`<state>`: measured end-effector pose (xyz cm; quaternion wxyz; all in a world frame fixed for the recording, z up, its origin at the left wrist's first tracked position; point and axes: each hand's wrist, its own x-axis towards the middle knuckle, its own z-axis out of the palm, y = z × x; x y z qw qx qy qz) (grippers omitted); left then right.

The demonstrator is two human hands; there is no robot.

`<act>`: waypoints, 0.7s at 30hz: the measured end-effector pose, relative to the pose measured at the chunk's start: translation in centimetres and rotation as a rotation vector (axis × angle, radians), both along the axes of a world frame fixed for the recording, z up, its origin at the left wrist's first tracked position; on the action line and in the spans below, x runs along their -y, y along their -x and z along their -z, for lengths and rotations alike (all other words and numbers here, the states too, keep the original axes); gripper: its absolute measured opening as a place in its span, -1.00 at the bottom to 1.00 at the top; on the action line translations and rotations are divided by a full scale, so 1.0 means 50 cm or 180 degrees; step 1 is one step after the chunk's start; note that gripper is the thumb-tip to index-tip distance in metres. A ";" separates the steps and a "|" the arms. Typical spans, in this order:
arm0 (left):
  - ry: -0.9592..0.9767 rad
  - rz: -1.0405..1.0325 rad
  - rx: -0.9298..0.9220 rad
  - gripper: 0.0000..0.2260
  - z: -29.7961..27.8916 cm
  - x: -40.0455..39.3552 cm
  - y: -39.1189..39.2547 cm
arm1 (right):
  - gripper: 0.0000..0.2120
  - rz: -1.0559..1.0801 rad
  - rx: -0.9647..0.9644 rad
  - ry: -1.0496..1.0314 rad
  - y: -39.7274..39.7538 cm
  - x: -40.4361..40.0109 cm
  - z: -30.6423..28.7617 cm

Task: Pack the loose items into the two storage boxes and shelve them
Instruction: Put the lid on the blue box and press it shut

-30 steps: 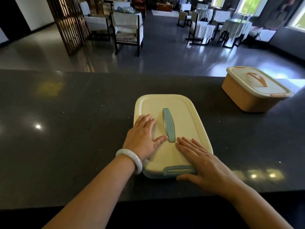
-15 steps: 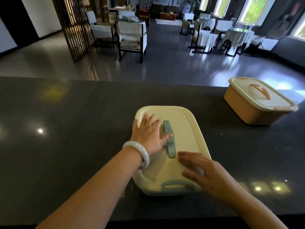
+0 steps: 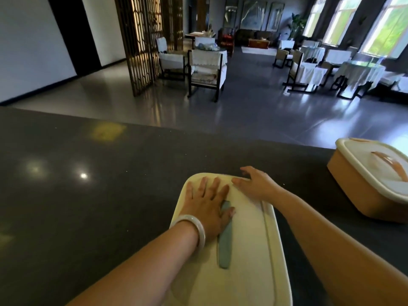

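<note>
A: Where's the box rn?

B: Cream box (image 3: 247,250) right in front of me on the dark counter (image 3: 88,195), lid on, long axis running away from me, toward the room. Blue handle (image 3: 225,244) lies along that same line, mid-lid.

A: Hands?

B: My left hand (image 3: 207,206) is flat on the lid, fingers spread, thumb touching the handle's far end. My right hand (image 3: 256,186) is at the far right corner, fingers loosely curved over the edge. Can't tell if it's gripping or just resting; tips are hidden.

A: And the 2nd one?

B: Orange box (image 3: 371,184) is off to my right, well apart, lidded too. Right hand's the nearer one to it.

A: So what's next, prob?

B: No loose items in sight, so I'd guess both are packed and shelving's left. The handle's under my left thumb, so I'd lift w/ that hand, lengthwise grip.
</note>
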<state>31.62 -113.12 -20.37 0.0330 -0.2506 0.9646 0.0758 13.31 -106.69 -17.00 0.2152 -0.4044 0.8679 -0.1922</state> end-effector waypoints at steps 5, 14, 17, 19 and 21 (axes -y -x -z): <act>0.0002 -0.0029 -0.0014 -0.40 0.013 0.003 -0.001 | -0.60 -0.0795 0.0394 -0.0580 0.041 0.051 -0.007; 0.0052 -0.0114 -0.0037 -0.42 0.000 -0.002 -0.002 | -0.80 -0.0669 0.0836 0.0572 0.045 0.020 0.023; 0.0094 -0.0186 -0.0041 -0.42 -0.006 -0.007 -0.004 | -0.82 -0.0589 0.0794 0.0749 0.039 0.012 0.026; 0.0156 -0.0227 -0.0096 -0.43 -0.007 -0.007 -0.006 | -0.86 -0.0620 0.0663 0.0869 0.034 0.007 0.027; 0.0167 -0.0237 -0.0157 -0.42 -0.006 -0.007 -0.006 | -0.86 -0.0697 0.0551 0.0947 0.030 0.004 0.027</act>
